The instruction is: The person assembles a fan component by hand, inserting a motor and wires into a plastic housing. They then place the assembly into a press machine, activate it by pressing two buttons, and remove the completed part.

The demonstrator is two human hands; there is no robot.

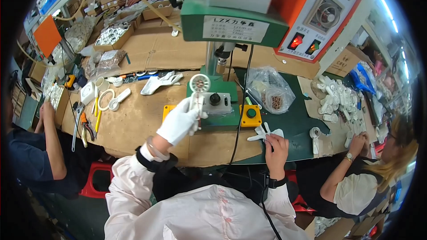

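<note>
My left hand [180,122], in a white glove, holds a small white hand-held fan [199,90] upright by its handle. The fan's round head sits just in front of the green press machine [218,93]. My right hand [276,149] is bare and rests on the green mat, its fingers closed over a white glove [263,133] lying there. A black watch is on my right wrist. A yellow box with a green button [251,115] sits between my two hands.
A clear bag of small parts [269,91] lies behind the button box. White fan parts [340,100] are piled at the right, where another person sits. A second person sits at the left near pliers [86,129] and white parts. Cardboard covers the bench.
</note>
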